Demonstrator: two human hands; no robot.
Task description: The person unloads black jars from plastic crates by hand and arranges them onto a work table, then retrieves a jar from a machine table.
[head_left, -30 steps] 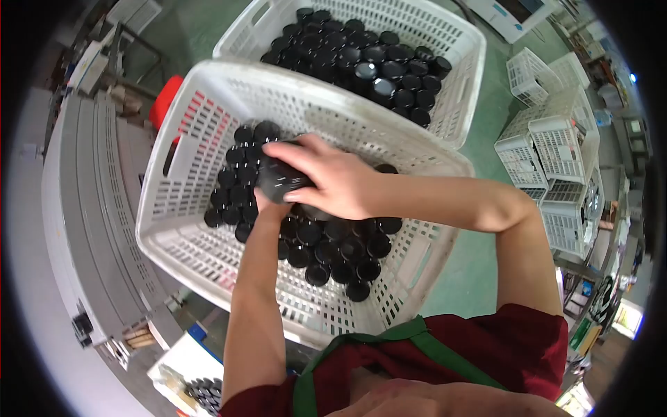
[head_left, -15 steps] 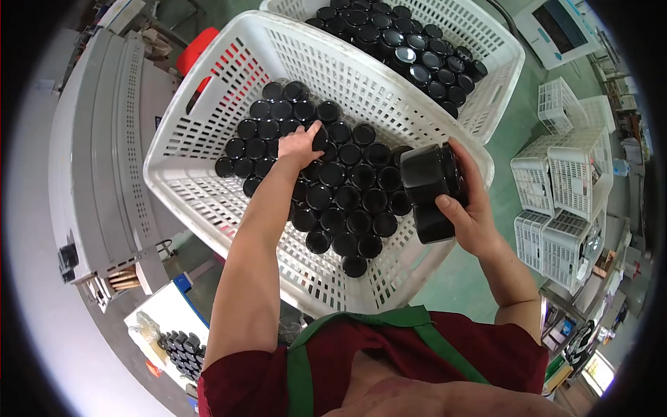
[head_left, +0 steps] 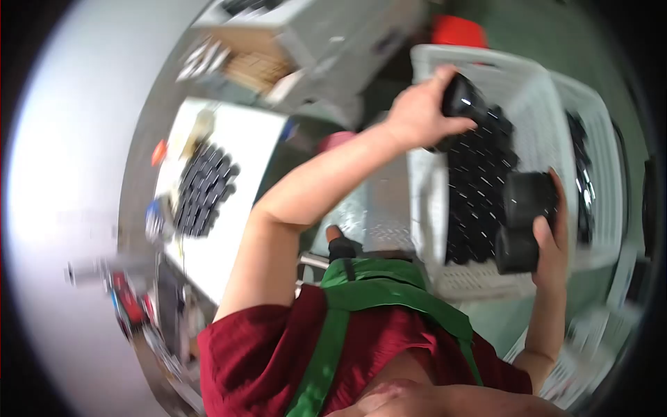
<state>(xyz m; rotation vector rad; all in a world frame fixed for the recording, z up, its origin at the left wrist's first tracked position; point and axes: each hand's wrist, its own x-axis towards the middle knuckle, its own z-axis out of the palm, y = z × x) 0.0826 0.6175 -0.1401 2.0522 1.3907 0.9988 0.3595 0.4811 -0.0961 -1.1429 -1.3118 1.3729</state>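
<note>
Two black jars (head_left: pixel 526 201) are in my right hand (head_left: pixel 551 254), side by side, above the near right part of the white basket (head_left: pixel 486 283). My left hand (head_left: pixel 429 108) is wrapped round a dark jar (head_left: pixel 463 97) over the basket's far left part; motion blurs it, and whether a second jar is with it cannot be made out. Several black jars (head_left: pixel 479 187) stand packed together inside the basket, between and below my hands.
A second white basket (head_left: pixel 603 132) with black jars adjoins on the right. On the left, a white table (head_left: pixel 243 153) bears a group of dark jars (head_left: pixel 205 187). A red object (head_left: pixel 458 31) lies behind the basket. A grey machine (head_left: pixel 333 48) stands at the top.
The view has swung left, so the baskets now appear at the right and the table nearer the middle. My left hand has lifted a jar from the group; my right hand still holds two jars.
</note>
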